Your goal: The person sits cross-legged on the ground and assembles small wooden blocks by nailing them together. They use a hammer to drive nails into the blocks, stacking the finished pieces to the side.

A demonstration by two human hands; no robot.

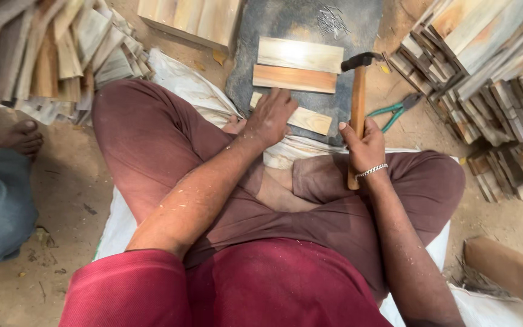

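Observation:
I sit cross-legged on a white sack (184, 85). My left hand (270, 116) rests fingers-down on a short pale wooden strip (311, 119) lying on a grey stone slab (298, 24). Two wider planks lie side by side just beyond it: a pale one (299, 54) and an orange-brown one (294, 78). My right hand (364, 144) grips the wooden handle of a hammer (358, 97), held upright with its dark metal head over the slab's right edge. A bracelet circles that wrist.
Nails (333, 19) lie heaped at the slab's far end. Green-handled pliers (396, 111) lie on the dirt to the right. Stacked wooden slats (491, 66) fill the right side, more boards (49, 54) the upper left. Another person's foot (19, 136) is at the left.

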